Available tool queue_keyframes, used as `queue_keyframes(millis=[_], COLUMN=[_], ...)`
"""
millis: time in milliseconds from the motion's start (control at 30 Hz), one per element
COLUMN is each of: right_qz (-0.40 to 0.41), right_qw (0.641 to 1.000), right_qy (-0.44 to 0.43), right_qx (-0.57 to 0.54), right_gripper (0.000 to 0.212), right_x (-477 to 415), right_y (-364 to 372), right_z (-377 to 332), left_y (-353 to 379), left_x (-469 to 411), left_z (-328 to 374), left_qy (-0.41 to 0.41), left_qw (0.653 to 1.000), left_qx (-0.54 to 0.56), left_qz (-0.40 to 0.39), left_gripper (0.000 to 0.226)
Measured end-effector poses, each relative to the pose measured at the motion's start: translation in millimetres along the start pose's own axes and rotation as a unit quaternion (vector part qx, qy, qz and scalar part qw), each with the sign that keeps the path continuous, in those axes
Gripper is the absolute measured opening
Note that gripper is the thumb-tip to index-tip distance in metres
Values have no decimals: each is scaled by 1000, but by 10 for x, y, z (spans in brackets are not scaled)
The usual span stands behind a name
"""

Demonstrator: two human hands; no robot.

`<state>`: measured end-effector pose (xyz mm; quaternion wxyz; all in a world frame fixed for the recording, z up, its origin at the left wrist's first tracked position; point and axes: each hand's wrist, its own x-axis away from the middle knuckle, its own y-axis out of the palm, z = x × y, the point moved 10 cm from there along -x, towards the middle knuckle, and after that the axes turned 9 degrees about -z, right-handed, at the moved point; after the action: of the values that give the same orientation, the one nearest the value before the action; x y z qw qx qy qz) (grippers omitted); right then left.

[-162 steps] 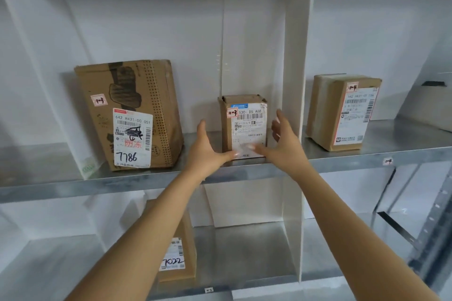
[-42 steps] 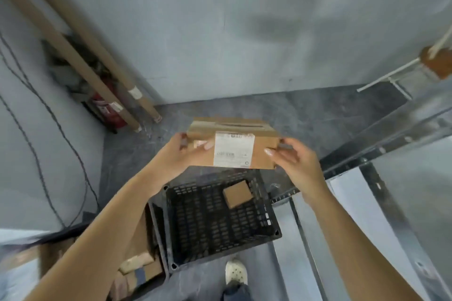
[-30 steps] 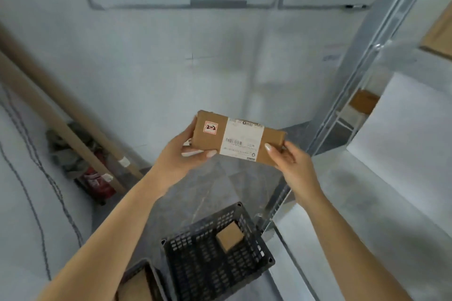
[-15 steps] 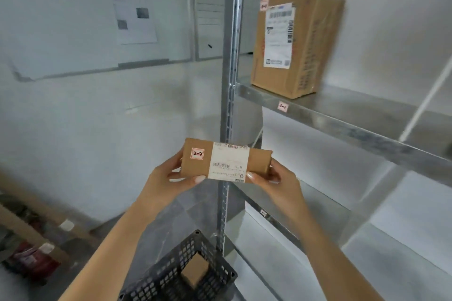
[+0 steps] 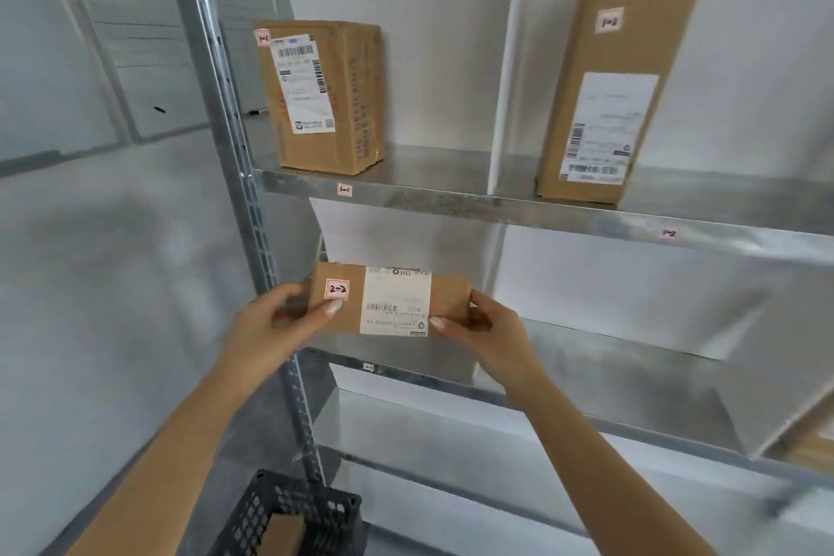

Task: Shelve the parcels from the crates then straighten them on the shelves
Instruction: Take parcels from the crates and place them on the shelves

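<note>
flat parcel (image 5: 392,300): sticker "2-2"
left box (image 5: 325,99): sticker "1-1"
tall box (image 5: 618,77): sticker "1-2"
upper shelf (image 5: 451,204): edge tags "1-1", "1-2"
shipping labels: print too small to read

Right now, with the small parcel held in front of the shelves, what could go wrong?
1. The parcel bears a 2-2 sticker, yet it is held before the bay under the 1-1 label; it may be shelved in the wrong bay.
2. The left hand and right hand pinch only its ends; it might slip and fall toward the crate.
3. Moved right, it could knock the white divider.
</note>
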<state>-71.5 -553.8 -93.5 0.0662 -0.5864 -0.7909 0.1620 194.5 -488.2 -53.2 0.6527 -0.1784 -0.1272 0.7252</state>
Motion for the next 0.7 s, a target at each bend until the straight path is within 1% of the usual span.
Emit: queue_keyframes(millis=[33, 67, 133, 167, 267, 300, 400, 467, 533, 600, 633, 700], right_qz=[13, 28, 51, 63, 106, 121, 157, 170, 174, 177, 179, 185], right_qw=[1000, 999, 997, 996, 992, 990, 984, 980, 979, 977, 976, 974], right_qy=[16, 30, 42, 47, 63, 68, 86, 99, 109, 117, 121, 126], right_qx=[-13, -27, -38, -39, -34, -27, -18, -16, -1, 10, 16, 33], right_gripper=[51, 50, 38, 35, 39, 41, 45, 46, 53, 61, 62, 60], right_x=[113, 244, 511, 641, 1005, 1118, 1439, 1610, 1721, 1769, 1775, 1739], right_y=[-55, -118, -294, -393, -768, -906, -1313, -1543, -1736, -1893, -1955, -2051], right_z=[94, 161, 222, 244, 344, 385, 516, 653, 794, 987, 1082, 1268], left_y=[97, 197, 415, 543, 1004, 1177, 1685, 2007, 2291, 2521, 2625, 2809], left_x=[19, 34, 52, 59, 50, 54, 85, 118, 147, 142, 135, 106], left_z=[42, 80, 186, 257, 455, 523, 686, 733, 717, 668, 646, 588], left_qy=[4, 8, 20, 29, 43, 48, 57, 52, 43, 33, 35, 42], left_qw=[1000, 999, 995, 993, 984, 981, 974, 970, 968, 969, 969, 971], left_qx=[-8, -18, -39, -50, -52, -49, -46, -52, -47, -40, -42, -54], left_qz=[-23, -45, -85, -106, -164, -181, -213, -230, -243, -241, -239, -228], left_gripper=[57, 61, 71, 76, 83, 80, 57, 46, 48, 57, 58, 50])
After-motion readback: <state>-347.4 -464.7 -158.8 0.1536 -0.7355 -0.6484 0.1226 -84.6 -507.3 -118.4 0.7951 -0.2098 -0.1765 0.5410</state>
